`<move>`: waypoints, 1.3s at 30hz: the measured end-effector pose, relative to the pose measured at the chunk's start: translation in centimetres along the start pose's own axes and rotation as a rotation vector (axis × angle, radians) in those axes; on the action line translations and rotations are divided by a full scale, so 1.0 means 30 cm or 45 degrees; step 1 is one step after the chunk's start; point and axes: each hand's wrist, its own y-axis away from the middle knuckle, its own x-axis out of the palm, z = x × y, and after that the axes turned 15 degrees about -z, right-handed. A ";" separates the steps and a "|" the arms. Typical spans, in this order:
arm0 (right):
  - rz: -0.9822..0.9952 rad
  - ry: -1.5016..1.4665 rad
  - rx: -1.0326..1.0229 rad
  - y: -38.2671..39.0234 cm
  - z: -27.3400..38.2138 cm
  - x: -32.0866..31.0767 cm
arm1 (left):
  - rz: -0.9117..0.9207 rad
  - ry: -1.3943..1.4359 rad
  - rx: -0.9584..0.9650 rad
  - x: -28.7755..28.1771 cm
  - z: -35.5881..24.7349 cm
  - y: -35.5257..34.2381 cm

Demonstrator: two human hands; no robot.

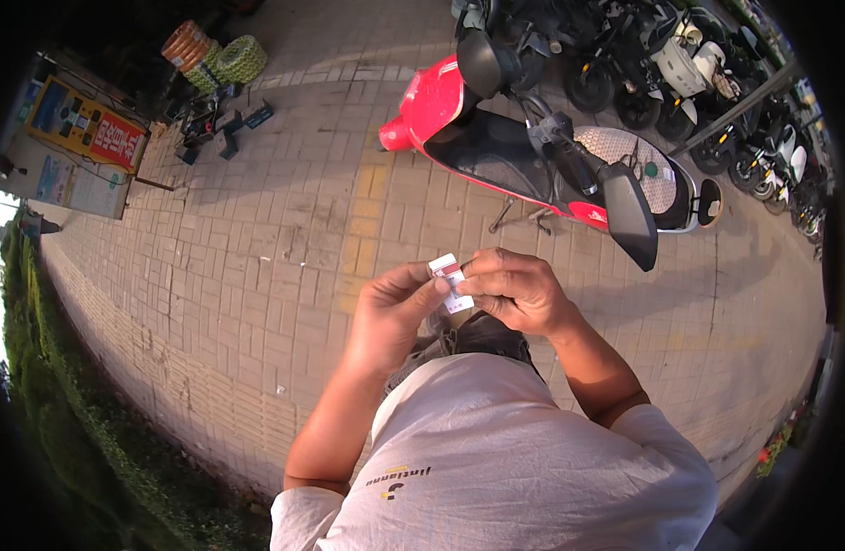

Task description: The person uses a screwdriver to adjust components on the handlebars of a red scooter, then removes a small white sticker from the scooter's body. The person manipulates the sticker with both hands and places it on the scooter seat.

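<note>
In front of my waist I hold a small white box with a dark red band [454, 299] in both hands. My left hand [399, 296] is closed on its left side, the thumb pressed against its face. From the right, my right hand [519, 289] pinches the box near its upper part with bent fingers. The box is tilted, its top leaning to the left. Parts of its edges are hidden by my fingers, and what kind of box it is cannot be made out.
Ahead to the right, a red scooter [438, 92] with a patterned seat stands on brick paving [248, 266]. Behind it are several parked two-wheelers [592, 87]. Coiled hoses [241, 59] and a yellow-red sign [87, 124] stand far left; a green hedge [50, 386] lines the left edge.
</note>
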 end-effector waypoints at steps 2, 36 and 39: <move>-0.005 -0.012 0.011 0.004 -0.001 0.013 | -0.015 -0.044 0.045 -0.012 0.001 0.000; -0.233 -0.124 0.370 0.041 0.130 0.068 | 0.102 0.180 0.157 -0.036 0.040 0.102; -0.175 -0.099 0.450 0.017 0.164 0.061 | 0.058 -0.011 0.365 -0.023 0.030 0.109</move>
